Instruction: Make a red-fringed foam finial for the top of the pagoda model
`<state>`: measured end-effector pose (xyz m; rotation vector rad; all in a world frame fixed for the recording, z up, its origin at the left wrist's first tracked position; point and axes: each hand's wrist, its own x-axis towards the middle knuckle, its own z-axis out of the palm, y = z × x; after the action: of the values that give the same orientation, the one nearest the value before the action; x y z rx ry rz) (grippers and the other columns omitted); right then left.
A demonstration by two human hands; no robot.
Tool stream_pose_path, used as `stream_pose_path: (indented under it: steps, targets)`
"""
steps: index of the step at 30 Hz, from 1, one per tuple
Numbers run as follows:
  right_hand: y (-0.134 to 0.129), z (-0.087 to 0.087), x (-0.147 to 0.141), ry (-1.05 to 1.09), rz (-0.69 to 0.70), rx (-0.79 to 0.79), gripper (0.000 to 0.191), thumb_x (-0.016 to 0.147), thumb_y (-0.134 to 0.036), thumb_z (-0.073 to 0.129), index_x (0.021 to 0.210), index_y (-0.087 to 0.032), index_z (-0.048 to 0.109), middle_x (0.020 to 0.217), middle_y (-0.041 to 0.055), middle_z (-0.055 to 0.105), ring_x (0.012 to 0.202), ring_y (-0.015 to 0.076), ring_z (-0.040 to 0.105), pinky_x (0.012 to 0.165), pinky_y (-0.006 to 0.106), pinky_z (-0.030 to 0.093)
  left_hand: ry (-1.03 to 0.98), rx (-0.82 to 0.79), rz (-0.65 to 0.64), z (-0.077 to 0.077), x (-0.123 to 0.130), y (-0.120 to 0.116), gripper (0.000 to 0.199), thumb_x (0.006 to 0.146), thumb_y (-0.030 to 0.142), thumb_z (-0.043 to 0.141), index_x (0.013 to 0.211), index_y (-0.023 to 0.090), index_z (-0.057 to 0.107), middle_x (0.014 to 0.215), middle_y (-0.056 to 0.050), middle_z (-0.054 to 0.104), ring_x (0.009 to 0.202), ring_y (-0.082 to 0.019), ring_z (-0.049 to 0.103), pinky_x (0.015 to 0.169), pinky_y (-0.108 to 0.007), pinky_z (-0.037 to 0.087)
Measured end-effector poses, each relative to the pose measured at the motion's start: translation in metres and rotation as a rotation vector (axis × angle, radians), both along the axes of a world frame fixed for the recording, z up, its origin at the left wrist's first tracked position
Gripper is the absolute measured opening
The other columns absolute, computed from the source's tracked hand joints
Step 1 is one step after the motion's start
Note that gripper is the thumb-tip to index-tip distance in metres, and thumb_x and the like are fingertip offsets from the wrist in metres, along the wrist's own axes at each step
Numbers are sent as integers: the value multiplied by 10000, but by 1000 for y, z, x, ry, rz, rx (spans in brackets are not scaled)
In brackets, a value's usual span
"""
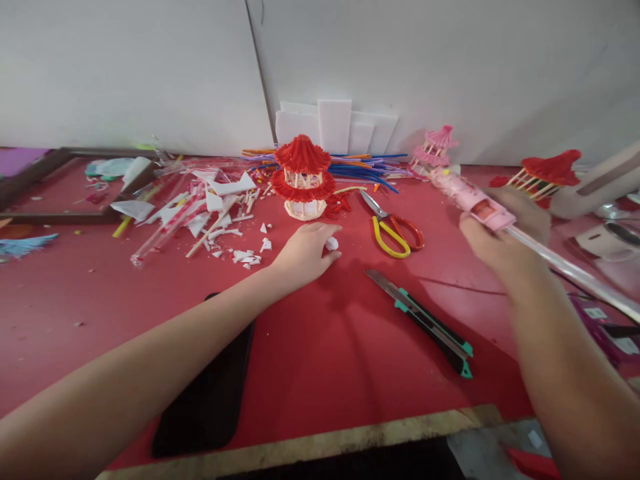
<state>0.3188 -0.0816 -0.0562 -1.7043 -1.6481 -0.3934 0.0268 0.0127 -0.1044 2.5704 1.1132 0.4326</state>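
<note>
My left hand (306, 255) is low over the red table, its thumb and fingers closed around a small white foam piece (331, 244). Just behind it stands a little two-tiered pagoda (303, 179) with fuzzy red roofs, pale stick posts and a white round base. My right hand (515, 230) grips a pink hot glue gun (487, 208), raised above the table with its nozzle toward the back left. A long clear glue stick (575, 270) runs out of its rear. Between my hands lie scissors (393, 227) with yellow and red handles and a utility knife (425, 323), blade exposed.
White foam scraps (245, 257) and clear plastic wrappers (170, 230) litter the left. Pipe cleaners (360, 170) lie along the wall below white foam sheets (335, 127). A pink pagoda (434, 147) and another red-roofed one (550, 170) stand back right. A black phone (210, 393) lies under my left forearm.
</note>
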Motion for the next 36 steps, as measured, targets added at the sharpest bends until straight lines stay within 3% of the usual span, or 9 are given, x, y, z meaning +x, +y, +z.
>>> stream_pose_path:
  steps: [2,7,11,16,23,36]
  targets:
    - [-1,-8,-14,73,54,-32,49,772,-224,565,767,-207,610,749,67,635,750,230,617,756,357,499,-30,-40,-16,0,2,-1,270,882,206,533,1093,141,687,1074,-105,723,1050,-247,649,970,-399,489]
    - [-9,-32,-25,198,232,-144,100,782,-224,503,686,-248,487,663,9,556,614,181,548,610,322,477,-126,-175,-19,5,-10,-25,141,814,197,619,901,189,730,954,-49,752,913,-219,694,877,-358,538]
    - [-12,-39,-27,238,402,-246,40,738,-211,509,713,-242,518,695,9,591,627,181,564,589,318,473,-261,-324,27,3,-19,-42,184,825,218,632,989,202,716,944,-10,779,893,-183,730,879,-314,568]
    - [-10,-38,-39,224,581,-329,66,690,-174,507,700,-236,526,694,6,595,632,174,566,596,313,470,-565,-620,173,-5,-24,-37,339,755,304,741,1066,176,700,1000,-53,781,940,-224,741,897,-365,590]
    - [-5,-45,-52,178,645,-379,140,687,-113,511,775,-216,543,790,21,603,693,166,565,627,309,450,-590,-576,181,-6,-31,-25,282,801,364,725,1030,201,750,1084,-45,769,1020,-222,711,972,-359,543]
    - [1,-57,-56,129,644,-409,108,662,-99,516,698,-200,505,701,11,528,640,157,469,565,301,354,-655,-587,178,-13,-31,-27,221,771,294,737,959,178,722,947,-46,764,868,-182,718,835,-296,580]
